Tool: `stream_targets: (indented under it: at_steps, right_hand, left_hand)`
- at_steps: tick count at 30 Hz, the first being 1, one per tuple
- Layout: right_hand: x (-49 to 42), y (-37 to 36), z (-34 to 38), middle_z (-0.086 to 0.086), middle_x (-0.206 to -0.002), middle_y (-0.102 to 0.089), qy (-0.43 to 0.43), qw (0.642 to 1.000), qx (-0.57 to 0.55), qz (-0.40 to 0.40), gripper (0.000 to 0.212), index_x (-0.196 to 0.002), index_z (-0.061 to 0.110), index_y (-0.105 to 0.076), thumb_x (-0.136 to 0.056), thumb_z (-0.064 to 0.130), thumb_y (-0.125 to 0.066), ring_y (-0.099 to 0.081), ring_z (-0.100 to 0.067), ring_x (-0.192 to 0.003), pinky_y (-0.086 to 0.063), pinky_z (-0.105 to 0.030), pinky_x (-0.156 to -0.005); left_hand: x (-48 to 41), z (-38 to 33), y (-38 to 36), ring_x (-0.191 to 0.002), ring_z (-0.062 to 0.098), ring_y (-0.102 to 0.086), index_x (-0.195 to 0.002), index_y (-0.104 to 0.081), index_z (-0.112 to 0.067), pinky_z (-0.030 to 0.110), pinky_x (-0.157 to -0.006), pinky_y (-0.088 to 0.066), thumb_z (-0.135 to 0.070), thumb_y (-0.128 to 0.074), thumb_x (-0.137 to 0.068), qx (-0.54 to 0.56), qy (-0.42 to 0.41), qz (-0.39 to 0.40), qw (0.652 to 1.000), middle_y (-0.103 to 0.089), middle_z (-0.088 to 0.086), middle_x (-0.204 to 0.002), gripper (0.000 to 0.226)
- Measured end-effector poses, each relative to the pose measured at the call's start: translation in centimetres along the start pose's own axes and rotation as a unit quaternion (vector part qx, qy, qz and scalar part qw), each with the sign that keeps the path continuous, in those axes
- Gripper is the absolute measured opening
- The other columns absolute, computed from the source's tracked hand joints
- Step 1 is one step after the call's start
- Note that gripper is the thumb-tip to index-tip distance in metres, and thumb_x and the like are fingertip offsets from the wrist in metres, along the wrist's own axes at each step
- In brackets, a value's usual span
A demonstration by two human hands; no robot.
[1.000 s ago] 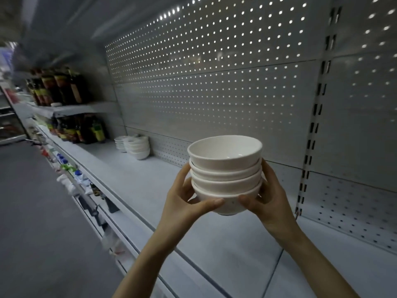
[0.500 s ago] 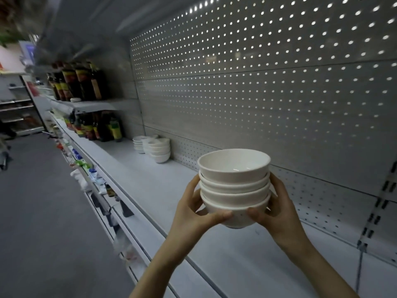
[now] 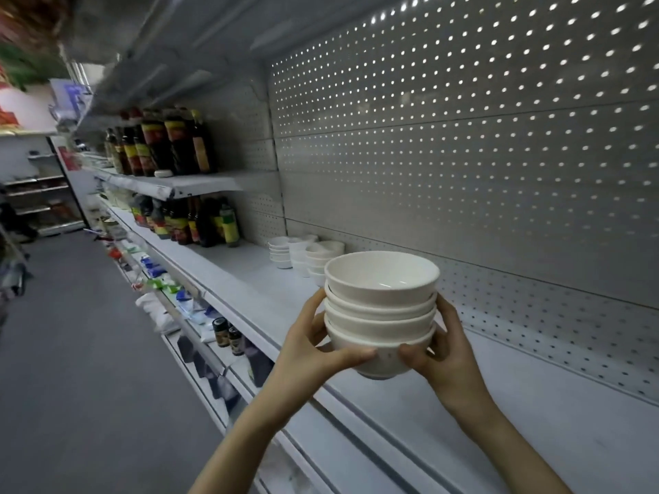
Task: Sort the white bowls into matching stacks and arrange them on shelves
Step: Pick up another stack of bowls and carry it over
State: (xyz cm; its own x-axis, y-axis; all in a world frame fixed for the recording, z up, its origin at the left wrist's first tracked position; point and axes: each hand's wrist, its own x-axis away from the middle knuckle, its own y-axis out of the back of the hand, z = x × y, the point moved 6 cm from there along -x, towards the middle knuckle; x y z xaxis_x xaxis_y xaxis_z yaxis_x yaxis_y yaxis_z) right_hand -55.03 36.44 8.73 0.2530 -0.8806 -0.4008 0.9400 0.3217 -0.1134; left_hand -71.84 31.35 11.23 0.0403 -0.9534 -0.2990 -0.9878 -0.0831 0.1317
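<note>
The biggest thing in front of me is the perforated back panel, which rises from the rear edge of the long shelf and lets light through its holes. That shelf is my reference for everything else. Beside its front edge runs the grey floor of the aisle. At the shelf's far end stand dark bottles, with a second row on a short upper shelf right above that end. Their labels are red and yellow, but the writing is too blurred for me to read.

Over the near part of the shelf, lifted off it, is the stack of four white bowls, nested and upright. Both hands grip it: the left hand and the right hand curl round the bottom bowl from opposite sides, thumbs across its near face, fingers reaching up the far side. I judge the hold is set low so the bottom bowl bears the other three and none can slip out, and two-sided to keep the stack level.

Further along the shelf, against the back panel, sit a few shorter stacks of bowls, which look grouped by shape. I take it the held stack is meant to go down near them. I see no mark or print on any bowl. Below the shelf's front edge, two small dark jars stand on a lower level, their labels unreadable.
</note>
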Motion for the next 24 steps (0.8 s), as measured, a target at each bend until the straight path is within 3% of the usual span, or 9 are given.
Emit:
stream_targets:
  at_steps: [5,9,17,24]
  right_hand:
    - [-2.3,-4.8,-2.7,0.025,-0.106,-0.065,-0.018,1.0,0.008,-0.004,0.109,-0.128,0.042,-0.035,-0.033,0.063,-0.084,-0.062,0.001,-0.101,-0.052,-0.016,-0.071]
    - [-4.5,-7.1,-4.4,0.023,-0.107,-0.066,-0.035,0.999,0.027,0.003,0.106,-0.124,0.043,-0.037,-0.032,0.06,-0.086,-0.062,-0.001,-0.102,-0.053,-0.017,-0.072]
    - [-10.1,-10.4,-9.3,0.016,-0.112,-0.066,-0.07,0.996,0.042,0.025,0.11,-0.126,0.046,-0.036,-0.03,0.059,-0.088,-0.062,-0.004,-0.105,-0.053,-0.022,-0.077]
    - [-16.4,-12.4,-14.9,0.029,-0.121,-0.058,-0.1,0.993,0.044,0.038,0.107,-0.127,0.033,-0.04,-0.034,0.054,-0.09,-0.055,0.003,-0.114,-0.045,-0.01,-0.085]
  left_hand:
    - [-1.7,2.3,5.6,-0.105,0.003,-0.063,-0.134,-0.04,-0.039,0.015,-0.073,-0.052,-0.021,-0.089,-0.06,0.007,0.013,0.002,1.0,-0.068,-0.014,-0.111,0.091]
    - [-3.3,4.5,8.5,-0.103,0.0,-0.063,-0.128,-0.043,-0.04,0.013,-0.073,-0.052,-0.03,-0.086,-0.049,0.03,0.027,0.006,0.999,-0.069,-0.017,-0.108,0.091]
    - [-8.1,9.1,13.7,-0.112,0.003,-0.059,-0.128,-0.049,-0.029,0.016,-0.083,-0.05,-0.029,-0.084,-0.05,0.034,0.037,0.01,0.999,-0.066,-0.016,-0.117,0.086]
    - [-15.6,15.3,17.8,-0.119,0.008,-0.056,-0.13,-0.043,-0.031,0.036,-0.102,-0.046,-0.024,-0.091,-0.043,0.007,0.075,0.047,0.996,-0.062,-0.013,-0.124,0.1]
